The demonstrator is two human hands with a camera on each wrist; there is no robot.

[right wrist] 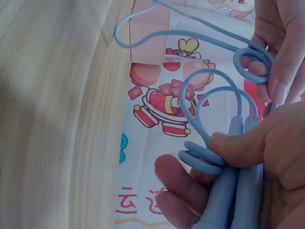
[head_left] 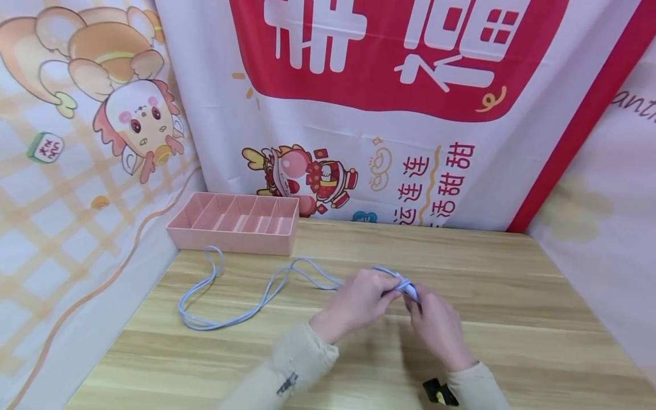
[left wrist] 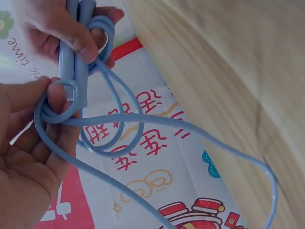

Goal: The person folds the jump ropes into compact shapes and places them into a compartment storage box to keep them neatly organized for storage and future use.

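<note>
Head view: blue jump rope (head_left: pixel 205 326) lies across the wood table (head_left: pixel 512 296). Its slack runs out to the person's left; the far loop ends at the front of the divided pink tray (head_left: pixel 230 240), contact unclear. Left hand (head_left: pixel 366 299) and right hand (head_left: pixel 438 322) are close together at the bundled end, both clamped on it. Black-and-yellow item (head_left: pixel 434 390) just beside the right sleeve (head_left: pixel 476 387). Printed red-and-white cloth (head_left: pixel 333 125) hangs behind the table.

Left wrist view: left hand's thumb and fingers pinch a small coil of the rope, right by the ends of 2 blue handles (left wrist: pixel 82 78). 2 strands trail away from that coil. Right hand is wrapped around the handles, which lie side by side.

Right wrist view: right hand's thumb presses coiled rope against the 2 handles, fingers curled behind. Rope loops arc off the handle ends. Left hand holds its coil just beyond; tray sits past it.
</note>
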